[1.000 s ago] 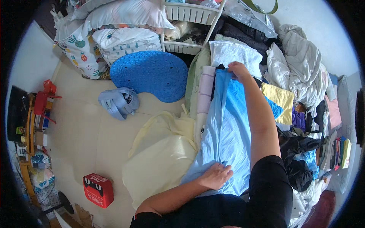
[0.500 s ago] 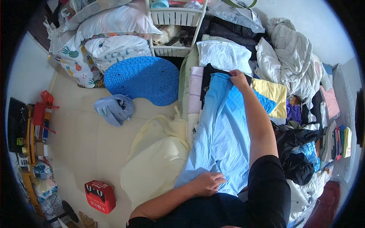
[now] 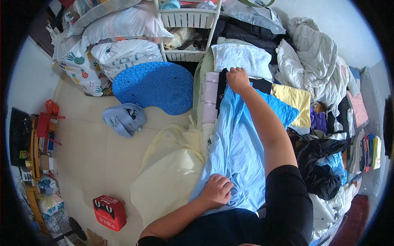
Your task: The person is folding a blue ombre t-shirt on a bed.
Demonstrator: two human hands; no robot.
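Note:
A light blue garment [image 3: 242,151] lies stretched lengthwise in front of me, its cloth wrinkled, with a brighter blue part showing at the far right. At its far end my right hand [image 3: 238,80] is closed on the edge, beside a folded black cloth [image 3: 260,85]. My left hand [image 3: 215,192] lies palm down on the near part of the garment, fingers a little bent and apart. A pale yellow cloth [image 3: 168,176] hangs to the left of the garment. Beyond my right hand is a folded white towel [image 3: 242,59].
Folded yellow cloth [image 3: 293,102], dark clothes [image 3: 318,164] and a rumpled white quilt [image 3: 318,61] are on the right. Leftward on the floor are a blue textured mat [image 3: 154,86], a grey-blue garment [image 3: 124,118] and a red box-shaped stool [image 3: 109,213]. A white basket rack [image 3: 188,19] stands at the back.
My right hand has moved left along the garment's far edge, drawing that edge with it. My left hand has shifted slightly left and away from me, its fingers flattening on the cloth.

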